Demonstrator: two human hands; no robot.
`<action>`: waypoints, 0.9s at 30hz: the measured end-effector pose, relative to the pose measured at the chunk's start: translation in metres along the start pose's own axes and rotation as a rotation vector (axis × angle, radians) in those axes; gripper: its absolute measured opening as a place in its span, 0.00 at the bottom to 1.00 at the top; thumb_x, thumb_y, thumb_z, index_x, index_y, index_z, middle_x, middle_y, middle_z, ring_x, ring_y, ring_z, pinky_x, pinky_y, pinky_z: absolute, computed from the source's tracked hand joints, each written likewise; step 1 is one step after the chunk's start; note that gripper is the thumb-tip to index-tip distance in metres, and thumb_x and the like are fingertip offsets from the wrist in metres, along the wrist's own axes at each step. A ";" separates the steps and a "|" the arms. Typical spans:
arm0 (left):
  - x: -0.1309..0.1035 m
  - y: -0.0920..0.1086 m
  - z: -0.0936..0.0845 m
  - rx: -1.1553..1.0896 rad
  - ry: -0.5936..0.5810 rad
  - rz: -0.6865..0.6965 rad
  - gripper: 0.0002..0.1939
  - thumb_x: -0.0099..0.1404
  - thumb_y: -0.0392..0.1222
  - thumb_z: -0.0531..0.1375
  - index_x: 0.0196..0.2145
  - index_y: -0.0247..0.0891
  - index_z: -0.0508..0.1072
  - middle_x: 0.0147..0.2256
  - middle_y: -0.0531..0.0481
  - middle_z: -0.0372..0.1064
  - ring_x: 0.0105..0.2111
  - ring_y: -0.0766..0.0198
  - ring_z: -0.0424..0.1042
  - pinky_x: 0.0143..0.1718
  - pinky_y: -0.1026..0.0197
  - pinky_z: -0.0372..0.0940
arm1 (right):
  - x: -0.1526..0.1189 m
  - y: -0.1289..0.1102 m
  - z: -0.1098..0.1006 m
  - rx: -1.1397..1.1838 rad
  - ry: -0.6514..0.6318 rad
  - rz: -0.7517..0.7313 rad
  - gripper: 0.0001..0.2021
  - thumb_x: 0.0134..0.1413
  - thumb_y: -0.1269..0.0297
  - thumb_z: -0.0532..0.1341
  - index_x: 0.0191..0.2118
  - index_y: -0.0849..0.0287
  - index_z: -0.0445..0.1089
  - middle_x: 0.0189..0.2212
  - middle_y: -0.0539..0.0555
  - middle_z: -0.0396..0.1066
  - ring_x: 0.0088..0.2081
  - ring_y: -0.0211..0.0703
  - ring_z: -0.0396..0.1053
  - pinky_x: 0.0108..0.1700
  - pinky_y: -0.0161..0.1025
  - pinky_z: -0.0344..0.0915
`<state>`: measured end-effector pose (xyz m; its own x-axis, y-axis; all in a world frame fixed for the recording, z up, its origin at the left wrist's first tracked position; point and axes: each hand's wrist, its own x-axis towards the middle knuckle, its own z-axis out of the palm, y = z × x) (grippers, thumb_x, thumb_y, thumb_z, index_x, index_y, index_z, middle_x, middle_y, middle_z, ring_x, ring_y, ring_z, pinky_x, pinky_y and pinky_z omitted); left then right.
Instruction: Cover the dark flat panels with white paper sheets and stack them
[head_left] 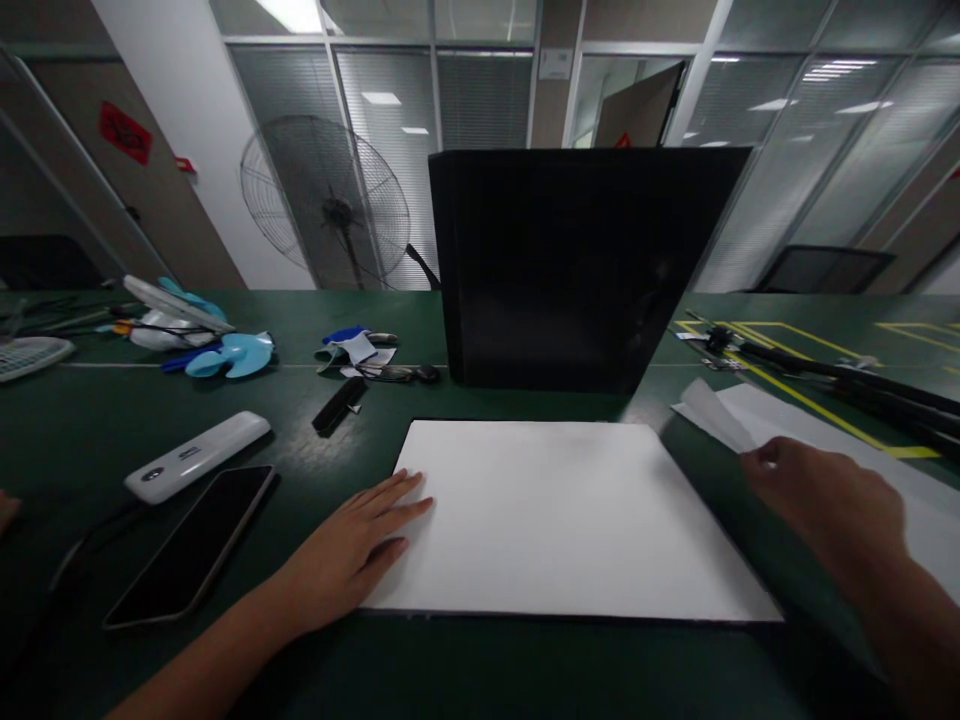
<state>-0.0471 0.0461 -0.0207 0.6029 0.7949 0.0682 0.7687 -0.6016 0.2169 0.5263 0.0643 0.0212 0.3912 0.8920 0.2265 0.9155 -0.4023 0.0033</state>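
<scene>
A blank white rectangular sheet (570,520) lies in front of me, with a thin dark edge showing around it. My left hand (360,540) rests flat on its left side, fingers spread. To the right, my right hand (832,500) is closed in a pinch on a white sheet of paper (757,405), whose near-left corner curls up from the table. Part of that paper is hidden behind the hand and forearm. Beyond the blank sheet stands a large black panel (577,270), tilted slightly.
On the dark green table (360,660), a black phone (195,545) and a white oblong device (199,455) lie left. Farther back are a small black stick-like object (339,405) and a light-blue fan-blade shape (232,355). Black rods (847,375) lie at the far right.
</scene>
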 end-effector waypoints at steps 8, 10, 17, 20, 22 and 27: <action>0.001 0.002 -0.001 -0.025 0.006 -0.036 0.28 0.79 0.51 0.51 0.73 0.52 0.54 0.73 0.50 0.48 0.72 0.47 0.51 0.70 0.38 0.54 | -0.106 -0.112 -0.006 0.056 0.084 -0.962 0.21 0.67 0.64 0.47 0.53 0.54 0.75 0.49 0.54 0.76 0.42 0.47 0.77 0.42 0.47 0.77; 0.001 0.003 -0.001 -0.030 0.025 -0.029 0.34 0.78 0.55 0.51 0.75 0.47 0.46 0.73 0.46 0.47 0.72 0.47 0.51 0.70 0.39 0.53 | -0.131 -0.134 -0.002 0.109 0.152 -1.175 0.20 0.67 0.68 0.48 0.51 0.52 0.76 0.48 0.50 0.76 0.44 0.45 0.77 0.41 0.44 0.78; 0.002 0.003 -0.002 -0.006 -0.015 0.043 0.32 0.75 0.63 0.54 0.71 0.59 0.55 0.75 0.53 0.39 0.72 0.39 0.48 0.68 0.33 0.54 | -0.151 -0.158 -0.018 0.297 -0.096 -1.398 0.23 0.70 0.52 0.53 0.65 0.51 0.67 0.63 0.49 0.64 0.61 0.43 0.68 0.58 0.42 0.73; 0.002 0.003 -0.002 -0.010 -0.013 -0.003 0.32 0.72 0.63 0.58 0.70 0.58 0.60 0.74 0.51 0.44 0.72 0.40 0.51 0.68 0.34 0.56 | -0.124 -0.144 -0.009 0.345 -0.132 -1.195 0.26 0.71 0.49 0.50 0.70 0.46 0.61 0.68 0.48 0.57 0.67 0.43 0.60 0.66 0.45 0.66; 0.002 0.003 0.000 -0.014 0.004 -0.036 0.32 0.71 0.62 0.59 0.69 0.55 0.62 0.74 0.50 0.45 0.72 0.41 0.51 0.68 0.35 0.56 | -0.093 -0.123 0.006 0.306 -0.072 -0.883 0.27 0.70 0.46 0.49 0.69 0.45 0.61 0.67 0.47 0.58 0.68 0.45 0.58 0.69 0.51 0.61; 0.002 -0.001 0.006 -0.010 0.062 -0.056 0.30 0.73 0.57 0.59 0.68 0.49 0.63 0.74 0.49 0.46 0.72 0.44 0.51 0.70 0.38 0.55 | -0.008 -0.039 0.031 0.155 -0.031 -0.277 0.33 0.69 0.45 0.46 0.63 0.65 0.69 0.56 0.69 0.70 0.56 0.63 0.69 0.58 0.62 0.66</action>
<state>-0.0451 0.0478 -0.0268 0.5444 0.8309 0.1153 0.7987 -0.5554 0.2314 0.4905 0.0788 -0.0114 0.1257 0.9701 0.2077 0.9901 -0.1094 -0.0879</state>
